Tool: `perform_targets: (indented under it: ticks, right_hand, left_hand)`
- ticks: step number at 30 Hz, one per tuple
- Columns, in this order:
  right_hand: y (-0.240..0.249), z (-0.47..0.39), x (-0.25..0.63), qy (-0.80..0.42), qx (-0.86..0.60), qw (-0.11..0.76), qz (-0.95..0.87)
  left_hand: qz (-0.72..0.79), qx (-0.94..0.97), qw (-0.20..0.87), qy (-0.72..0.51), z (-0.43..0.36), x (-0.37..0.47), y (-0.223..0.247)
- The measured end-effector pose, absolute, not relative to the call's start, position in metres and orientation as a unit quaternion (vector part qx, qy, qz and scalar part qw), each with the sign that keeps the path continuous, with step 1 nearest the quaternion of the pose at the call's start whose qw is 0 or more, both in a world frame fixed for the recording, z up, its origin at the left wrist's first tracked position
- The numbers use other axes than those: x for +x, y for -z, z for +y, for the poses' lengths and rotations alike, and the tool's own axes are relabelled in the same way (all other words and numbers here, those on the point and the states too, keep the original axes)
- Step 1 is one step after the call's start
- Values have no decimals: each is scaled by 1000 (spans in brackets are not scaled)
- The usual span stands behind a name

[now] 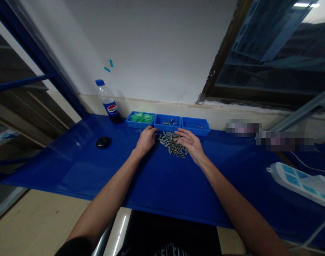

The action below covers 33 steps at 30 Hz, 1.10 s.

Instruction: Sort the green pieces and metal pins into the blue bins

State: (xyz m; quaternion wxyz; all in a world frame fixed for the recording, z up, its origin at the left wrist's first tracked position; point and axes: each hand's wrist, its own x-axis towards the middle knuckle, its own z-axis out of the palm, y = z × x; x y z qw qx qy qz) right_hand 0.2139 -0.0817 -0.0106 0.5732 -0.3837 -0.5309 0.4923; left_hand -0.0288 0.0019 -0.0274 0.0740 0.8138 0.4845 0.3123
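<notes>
A loose pile of brass-coloured screws (178,152) and grey wall plugs (166,138) lies on the blue table. My left hand (146,139) is at the pile's left edge, just in front of the bins, its fingers curled together; whatever they may hold is hidden. Over the right side of the pile, my right hand (190,143) reaches in with fingers stretched out and apart. Behind the pile stand three joined blue bins. Green packets fill the left bin (139,124), several grey plugs lie in the middle bin (159,125), and one thin screw-like piece is in the right bin (193,131).
A cola bottle (111,106) stands upright at the back left. In front of it sits a black computer mouse (103,142). A white power strip (298,179) with a cable lies on the right. Wall and window frame (215,78) border the table's back.
</notes>
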Motion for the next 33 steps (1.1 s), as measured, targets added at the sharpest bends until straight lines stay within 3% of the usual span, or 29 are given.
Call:
perform_targets:
  ticks: [6,11,15,20,24,30,33]
  right_hand:
    - [18,-74,222,-407,-471,616,-484]
    - [13,-77,223,-402,-486,596,-498]
    - [5,-83,214,-469,-451,547,-528]
    - [5,-85,207,-496,-439,551,-508]
    - [8,-79,209,-479,-455,549,-512]
    - [-5,-52,213,-426,-453,570,-537]
    - [-19,-36,216,-394,-439,586,-555]
  left_hand:
    - [428,740,227,-467,-5,-15,17]
    - [367,664,423,-496,-19,5,7]
    - [330,646,486,-487,-28,16,5]
    - [309,651,516,-463,-35,22,7]
    - [300,698,466,-453,-36,22,8]
    - [385,819,200,-376,-26,9,8]
    - [401,854,123,-308,-20,8,6]
